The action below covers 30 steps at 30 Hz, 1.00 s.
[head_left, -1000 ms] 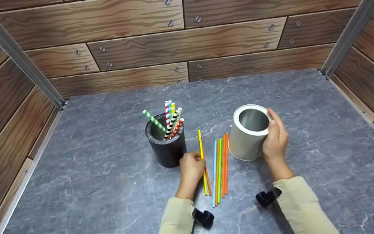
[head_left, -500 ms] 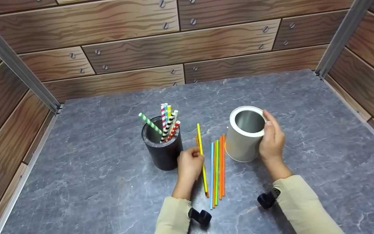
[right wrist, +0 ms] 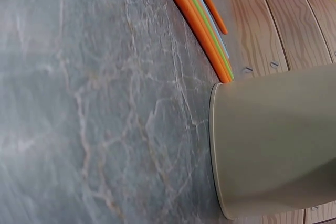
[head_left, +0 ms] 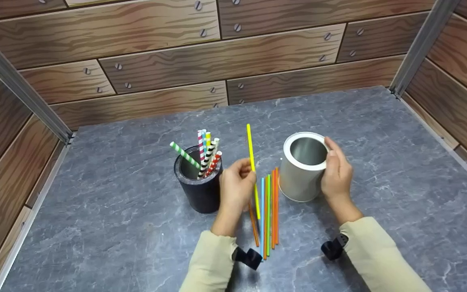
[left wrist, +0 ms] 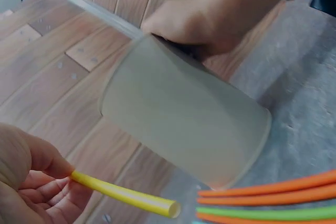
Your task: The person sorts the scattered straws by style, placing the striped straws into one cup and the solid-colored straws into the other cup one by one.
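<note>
My left hand (head_left: pixel 236 184) pinches a yellow straw (head_left: pixel 250 142) between thumb and fingers, and the straw slants up and away from me, lifted off the table. In the left wrist view, the hollow end of the yellow straw (left wrist: pixel 126 194) points toward the silver-grey can (left wrist: pixel 184 114). My right hand (head_left: pixel 337 178) grips the right side of that can (head_left: pixel 300 182) near its white rim; it stands upright, with no straws visible inside. Several plain straws (head_left: pixel 268 215), blue, green and orange, lie side by side between the can and my left hand. One orange straw (head_left: pixel 253 227) lies just left of them.
To the left stands a black cup (head_left: pixel 201 198) with several striped and dotted paper straws (head_left: pixel 207 158) leaning in it, close beside my left hand. Wood-patterned walls (head_left: pixel 156 73) enclose the grey marbled table (head_left: pixel 108 182) at the back and sides.
My left hand has picked the yellow straw up from beside the orange one and raised it, moving away from me. The right hand stays on the can. The view has shifted slightly.
</note>
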### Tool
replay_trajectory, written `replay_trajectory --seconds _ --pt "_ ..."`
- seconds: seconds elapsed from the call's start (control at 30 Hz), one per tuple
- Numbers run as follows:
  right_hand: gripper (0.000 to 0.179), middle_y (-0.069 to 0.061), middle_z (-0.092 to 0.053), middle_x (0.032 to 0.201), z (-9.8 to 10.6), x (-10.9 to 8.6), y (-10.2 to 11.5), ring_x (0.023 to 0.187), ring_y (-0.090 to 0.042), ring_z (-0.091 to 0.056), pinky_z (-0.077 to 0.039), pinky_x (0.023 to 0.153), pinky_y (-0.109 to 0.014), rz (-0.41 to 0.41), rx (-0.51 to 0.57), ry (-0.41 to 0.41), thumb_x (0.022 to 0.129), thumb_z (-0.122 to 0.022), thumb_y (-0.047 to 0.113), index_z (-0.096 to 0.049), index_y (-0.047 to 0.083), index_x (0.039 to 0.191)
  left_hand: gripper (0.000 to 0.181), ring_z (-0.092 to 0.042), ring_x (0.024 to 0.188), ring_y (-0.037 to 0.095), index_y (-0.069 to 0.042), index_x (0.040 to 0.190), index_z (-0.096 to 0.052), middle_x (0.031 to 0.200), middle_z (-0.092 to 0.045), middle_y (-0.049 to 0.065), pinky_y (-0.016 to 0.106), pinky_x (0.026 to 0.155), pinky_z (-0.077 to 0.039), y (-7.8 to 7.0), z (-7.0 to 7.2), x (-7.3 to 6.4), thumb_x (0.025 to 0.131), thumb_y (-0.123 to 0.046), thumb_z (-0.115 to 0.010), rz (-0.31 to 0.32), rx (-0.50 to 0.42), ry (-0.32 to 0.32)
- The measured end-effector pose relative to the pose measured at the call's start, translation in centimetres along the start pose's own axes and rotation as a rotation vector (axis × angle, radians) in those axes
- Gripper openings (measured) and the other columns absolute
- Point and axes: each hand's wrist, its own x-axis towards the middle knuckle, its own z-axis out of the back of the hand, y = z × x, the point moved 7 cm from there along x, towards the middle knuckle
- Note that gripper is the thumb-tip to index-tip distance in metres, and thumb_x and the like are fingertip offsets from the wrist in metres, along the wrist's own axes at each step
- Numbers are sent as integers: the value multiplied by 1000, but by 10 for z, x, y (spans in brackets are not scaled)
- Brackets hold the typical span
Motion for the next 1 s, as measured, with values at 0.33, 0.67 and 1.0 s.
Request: replay_trajectory --seconds 0.33,0.67,1.0 --pt "35 -21 -57 123 1 0 4 118 -8 -50 -36 102 -18 9 -28 14 94 -37 5 -56 -7 121 25 -62 69 17 4 97 -67 79 -68 14 22 64 -54 -49 9 7 74 7 -59 -228 -99 -44" --pt "35 -18 -59 123 0 0 6 118 -11 -51 -36 101 -16 10 -48 19 94 -39 6 -58 -5 121 22 -63 72 18 6 101 -65 83 -67 16 19 66 -53 -98 11 9 79 7 -59 -477 -159 -63" --pt "36 -18 -57 125 2 1 5 121 -31 -49 -35 103 -19 -4 -69 48 94 -37 6 -56 -5 123 20 -63 77 20 11 102 -62 85 -65 18 23 70 -55 -124 6 8 83 7 -60 -742 -316 -95"
